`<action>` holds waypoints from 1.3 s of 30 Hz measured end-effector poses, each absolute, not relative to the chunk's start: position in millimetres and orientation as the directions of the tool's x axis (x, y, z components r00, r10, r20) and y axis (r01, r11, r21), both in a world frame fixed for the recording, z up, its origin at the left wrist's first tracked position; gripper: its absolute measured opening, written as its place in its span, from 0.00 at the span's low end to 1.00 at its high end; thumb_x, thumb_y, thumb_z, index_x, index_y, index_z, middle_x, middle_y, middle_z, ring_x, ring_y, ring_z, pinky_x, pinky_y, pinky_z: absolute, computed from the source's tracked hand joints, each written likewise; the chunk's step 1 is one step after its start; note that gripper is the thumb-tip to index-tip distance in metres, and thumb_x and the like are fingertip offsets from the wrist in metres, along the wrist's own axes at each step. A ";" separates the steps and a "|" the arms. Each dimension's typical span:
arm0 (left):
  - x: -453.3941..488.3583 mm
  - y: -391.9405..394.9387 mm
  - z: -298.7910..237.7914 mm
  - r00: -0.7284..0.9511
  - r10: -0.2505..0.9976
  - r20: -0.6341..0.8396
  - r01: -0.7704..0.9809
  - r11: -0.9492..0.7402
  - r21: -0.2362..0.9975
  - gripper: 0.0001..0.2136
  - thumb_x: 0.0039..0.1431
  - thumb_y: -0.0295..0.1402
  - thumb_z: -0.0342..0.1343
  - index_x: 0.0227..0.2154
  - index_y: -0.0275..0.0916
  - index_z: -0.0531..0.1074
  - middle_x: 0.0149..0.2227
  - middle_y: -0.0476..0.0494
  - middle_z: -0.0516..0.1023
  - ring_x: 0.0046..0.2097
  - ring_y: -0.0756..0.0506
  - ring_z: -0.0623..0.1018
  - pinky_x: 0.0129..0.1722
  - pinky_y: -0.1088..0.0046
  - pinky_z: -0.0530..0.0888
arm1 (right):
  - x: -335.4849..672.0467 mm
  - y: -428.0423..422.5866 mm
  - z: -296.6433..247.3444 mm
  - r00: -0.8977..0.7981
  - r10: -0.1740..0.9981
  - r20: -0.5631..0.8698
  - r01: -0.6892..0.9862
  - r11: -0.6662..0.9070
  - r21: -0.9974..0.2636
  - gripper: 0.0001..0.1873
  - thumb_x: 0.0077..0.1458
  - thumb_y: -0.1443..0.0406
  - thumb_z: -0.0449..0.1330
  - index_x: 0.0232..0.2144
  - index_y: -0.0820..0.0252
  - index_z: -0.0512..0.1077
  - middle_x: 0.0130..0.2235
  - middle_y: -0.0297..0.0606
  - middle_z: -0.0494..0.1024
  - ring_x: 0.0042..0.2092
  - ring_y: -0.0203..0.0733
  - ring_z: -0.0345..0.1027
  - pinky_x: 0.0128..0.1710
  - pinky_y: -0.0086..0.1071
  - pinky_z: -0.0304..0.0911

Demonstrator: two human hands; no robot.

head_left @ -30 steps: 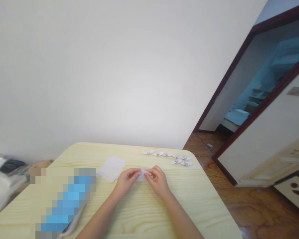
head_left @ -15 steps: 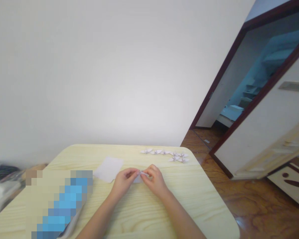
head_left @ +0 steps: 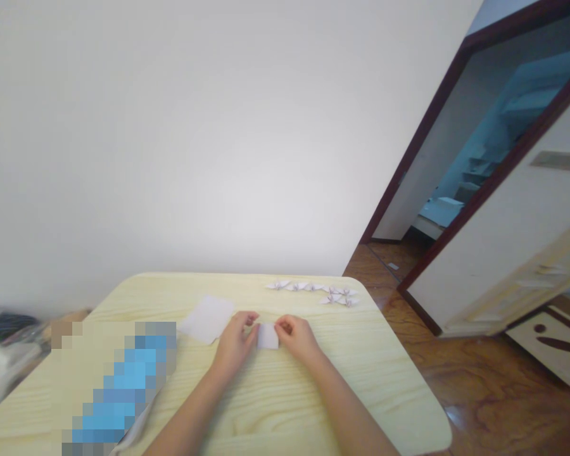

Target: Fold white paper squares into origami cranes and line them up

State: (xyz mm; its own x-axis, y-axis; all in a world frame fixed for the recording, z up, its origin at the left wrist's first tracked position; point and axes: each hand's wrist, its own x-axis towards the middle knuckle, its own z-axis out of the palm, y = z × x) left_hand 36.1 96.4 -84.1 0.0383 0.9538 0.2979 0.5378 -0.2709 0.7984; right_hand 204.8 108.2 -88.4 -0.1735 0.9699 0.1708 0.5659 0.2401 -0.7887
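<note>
folded white paper [head_left: 268, 336] lies flat on the tabletop [head_left: 285, 405], released; left of it are a blank sheet [head_left: 206, 318] and the open left hand [head_left: 235, 345], right of it the open right hand [head_left: 297, 337], and beyond it paper cranes [head_left: 313, 288], seemingly set clear of the hands.

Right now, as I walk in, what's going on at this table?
A person's left hand and right hand are on either side of a small folded paper on a wooden table. A flat white sheet lies to the left of the hands, and paper cranes sit beyond them.
</note>
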 end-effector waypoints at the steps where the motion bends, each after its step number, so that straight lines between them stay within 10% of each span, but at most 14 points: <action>1: 37.0 94.7 -83.2 0.109 0.939 0.326 0.580 -0.326 0.747 0.10 0.53 0.35 0.47 0.34 0.39 0.70 0.35 0.42 0.74 0.39 0.45 0.73 0.40 0.68 0.69 | 205.8 108.5 -88.7 -0.179 0.966 0.184 0.605 0.256 -0.754 0.07 0.49 0.66 0.54 0.27 0.59 0.72 0.24 0.33 0.75 0.25 0.34 0.66 0.25 0.25 0.59; 5: 42.5 87.1 -80.3 0.390 0.887 0.249 0.675 -0.459 0.578 0.11 0.55 0.31 0.45 0.35 0.41 0.73 0.40 0.42 0.75 0.43 0.45 0.72 0.45 0.66 0.65 | 209.3 110.2 -87.9 -0.222 0.941 0.255 0.707 0.336 -0.622 0.07 0.50 0.67 0.53 0.27 0.58 0.72 0.25 0.33 0.75 0.27 0.35 0.66 0.28 0.25 0.58; 12: 47.1 80.5 -81.5 0.377 0.914 0.149 0.817 -0.404 0.412 0.12 0.55 0.31 0.48 0.39 0.45 0.72 0.49 0.43 0.71 0.51 0.41 0.67 0.51 0.55 0.55 | 213.8 110.9 -83.5 -0.163 0.946 0.281 0.795 0.294 -0.530 0.06 0.45 0.66 0.59 0.30 0.58 0.72 0.27 0.34 0.74 0.31 0.37 0.66 0.34 0.28 0.57; 21: 49.0 79.3 -80.9 0.385 0.913 0.132 0.845 -0.407 0.347 0.13 0.56 0.31 0.46 0.43 0.43 0.69 0.51 0.45 0.69 0.53 0.42 0.65 0.50 0.59 0.58 | 217.1 110.2 -83.0 -0.075 0.967 0.244 0.821 0.198 -0.535 0.05 0.47 0.63 0.58 0.26 0.59 0.71 0.26 0.34 0.74 0.29 0.36 0.65 0.31 0.27 0.56; 39: 40.1 82.7 -85.7 0.432 0.896 0.106 0.833 -0.441 0.333 0.16 0.55 0.33 0.46 0.47 0.44 0.66 0.54 0.44 0.65 0.54 0.44 0.63 0.52 0.62 0.58 | 217.2 109.1 -87.0 -0.397 0.850 0.346 0.693 0.525 -0.495 0.07 0.49 0.70 0.56 0.30 0.57 0.74 0.33 0.35 0.76 0.37 0.35 0.67 0.40 0.27 0.58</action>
